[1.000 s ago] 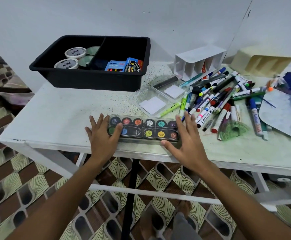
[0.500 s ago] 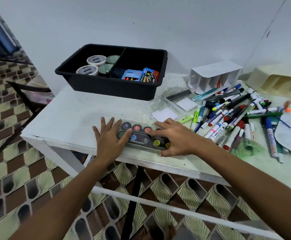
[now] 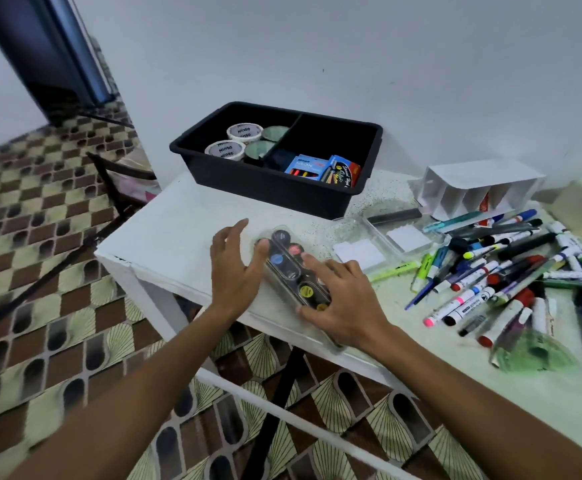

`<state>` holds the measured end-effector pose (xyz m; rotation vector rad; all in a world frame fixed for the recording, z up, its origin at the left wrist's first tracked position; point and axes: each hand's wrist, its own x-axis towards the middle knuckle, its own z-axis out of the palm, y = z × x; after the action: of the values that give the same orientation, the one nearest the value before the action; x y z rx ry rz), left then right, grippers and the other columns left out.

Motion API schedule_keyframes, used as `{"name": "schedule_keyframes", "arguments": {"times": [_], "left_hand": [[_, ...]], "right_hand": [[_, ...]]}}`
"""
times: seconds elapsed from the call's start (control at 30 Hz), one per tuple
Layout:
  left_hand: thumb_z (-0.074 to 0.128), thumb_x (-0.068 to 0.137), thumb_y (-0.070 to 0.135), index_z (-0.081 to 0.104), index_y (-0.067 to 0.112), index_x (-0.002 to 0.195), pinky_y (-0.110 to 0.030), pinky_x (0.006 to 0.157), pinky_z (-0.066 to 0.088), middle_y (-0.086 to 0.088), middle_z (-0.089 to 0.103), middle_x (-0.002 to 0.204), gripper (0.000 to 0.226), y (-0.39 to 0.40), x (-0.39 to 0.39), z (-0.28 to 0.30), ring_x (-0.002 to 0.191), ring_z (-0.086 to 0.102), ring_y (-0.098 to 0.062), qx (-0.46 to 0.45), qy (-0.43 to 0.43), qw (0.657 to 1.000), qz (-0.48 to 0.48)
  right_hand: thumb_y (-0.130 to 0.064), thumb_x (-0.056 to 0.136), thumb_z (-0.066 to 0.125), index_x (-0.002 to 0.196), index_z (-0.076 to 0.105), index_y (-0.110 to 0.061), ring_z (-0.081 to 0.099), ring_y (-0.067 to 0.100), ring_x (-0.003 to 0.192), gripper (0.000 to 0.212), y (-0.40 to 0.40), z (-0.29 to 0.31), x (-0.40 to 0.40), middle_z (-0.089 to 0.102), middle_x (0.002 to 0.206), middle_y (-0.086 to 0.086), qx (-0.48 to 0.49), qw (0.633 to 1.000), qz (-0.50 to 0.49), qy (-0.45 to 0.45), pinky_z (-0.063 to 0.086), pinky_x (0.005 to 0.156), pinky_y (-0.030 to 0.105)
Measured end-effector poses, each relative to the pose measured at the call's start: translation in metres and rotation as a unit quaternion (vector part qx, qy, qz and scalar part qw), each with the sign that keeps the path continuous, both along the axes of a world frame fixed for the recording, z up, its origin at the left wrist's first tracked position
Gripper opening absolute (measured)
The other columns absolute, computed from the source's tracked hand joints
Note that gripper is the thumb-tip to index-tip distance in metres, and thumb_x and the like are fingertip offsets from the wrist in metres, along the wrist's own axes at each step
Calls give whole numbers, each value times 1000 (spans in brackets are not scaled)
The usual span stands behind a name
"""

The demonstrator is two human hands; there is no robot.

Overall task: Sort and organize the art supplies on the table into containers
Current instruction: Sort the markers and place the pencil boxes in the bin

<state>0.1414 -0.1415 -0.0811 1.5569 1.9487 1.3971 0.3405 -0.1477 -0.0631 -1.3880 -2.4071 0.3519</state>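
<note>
Paint set (image 3: 291, 271): at the desk's (image 3: 178, 237) front edge, your right hand (image 3: 343, 299) gripping it, left hand (image 3: 235, 268) spread alongside. Risk: it slips off that edge if your hold loosens.

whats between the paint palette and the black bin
In the head view only bare speckled table lies between the paint palette and the black bin; nothing stands in that stretch.

paint palette (image 3: 291, 268): near end hidden under right hand (image 3: 343, 306) | marker pile (image 3: 511, 271): seemingly cut off right
</note>
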Motion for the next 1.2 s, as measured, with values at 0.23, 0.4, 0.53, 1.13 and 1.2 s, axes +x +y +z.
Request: {"name": "schedule_keyframes", "arguments": {"times": [0.23,0.4,0.53,1.13,1.2], "left_hand": [[44,100,40,16,48,147,-42,66,59,6,55,125,55,-9,24,48,95,67,-19,-116,-413,896,-112],[54,98,23,26,48,141,-43,63,58,1,65,113,57,3,21,69,89,71,-20,-86,-407,902,-118],[64,89,6,23,42,146,-44,65,58,-20,63,118,79,12,14,81,93,68,-27,-82,-390,904,-154],[66,80,11,30,37,146,-38,64,58,-7,72,102,79,152,-11,140,84,68,-24,-158,-341,875,-306],[68,78,17,29,36,147,-41,69,57,-6,72,104,82,177,-19,145,89,69,-25,-174,-309,877,-324]], "right_hand": [[-62,75,55,146,38,-27,38,18,103,80,16,18,-15,57,121,3,54,992,-13,113,42,81,37],[-78,73,39,152,20,-33,31,17,116,92,24,46,-15,46,137,2,20,995,27,96,38,94,37],[-58,85,42,150,29,-34,34,14,116,70,35,70,-5,49,136,-1,-44,978,56,196,34,91,31],[2,68,69,139,47,-27,71,21,85,80,154,129,22,73,92,7,-436,765,96,464,58,63,33],[4,67,68,140,47,-25,71,24,88,82,169,127,13,72,93,9,-431,753,73,492,60,68,39]]}}
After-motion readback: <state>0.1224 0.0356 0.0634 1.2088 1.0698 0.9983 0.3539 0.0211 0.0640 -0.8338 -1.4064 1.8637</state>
